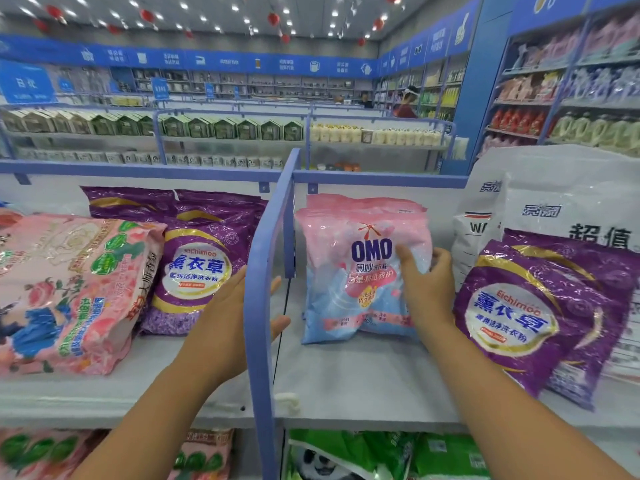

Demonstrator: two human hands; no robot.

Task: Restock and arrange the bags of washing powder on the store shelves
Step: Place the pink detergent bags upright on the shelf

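Observation:
A pink and blue OMO washing powder bag [349, 271] stands upright on the white top shelf [363, 386], just right of the blue divider [263, 271]. My right hand [420, 282] grips the bag's right edge, thumb on the front and fingers behind. My left hand [225, 317] is held open at the divider, its fingertips showing past the rail and holding nothing. Purple Eichimoo bags [197, 268] stand left of the divider. Another purple Eichimoo bag [530, 313] leans at the right. A large pink floral bag [69, 292] lies at the far left.
Large white bags [568, 209] stand behind the right purple bag. A lower shelf holds pink bags [204, 455] and green panda bags [381, 455]. Across the aisle are more shelves [225, 133] of goods, and a person [407, 102] stands far off.

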